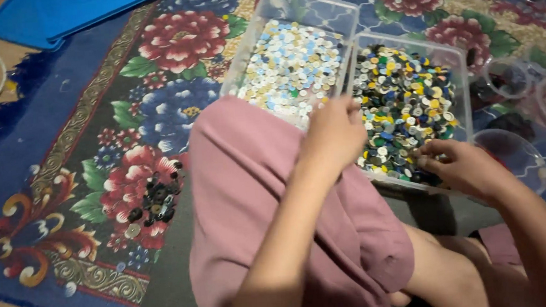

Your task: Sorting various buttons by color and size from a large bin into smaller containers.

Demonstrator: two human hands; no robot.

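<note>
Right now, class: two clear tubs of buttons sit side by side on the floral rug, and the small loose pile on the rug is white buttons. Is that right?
Not quite. The head view shows the loose pile on the floral rug is mostly black buttons, not white. The two clear tubs do sit side by side.

Pretty soft, even indoor light – no hard shadows, just a dim patch under the pink-clad knee point(276, 204). Whole frame's a bit smeary, and the clear cups point(522, 94) right of the knee catch faint glare.
</note>
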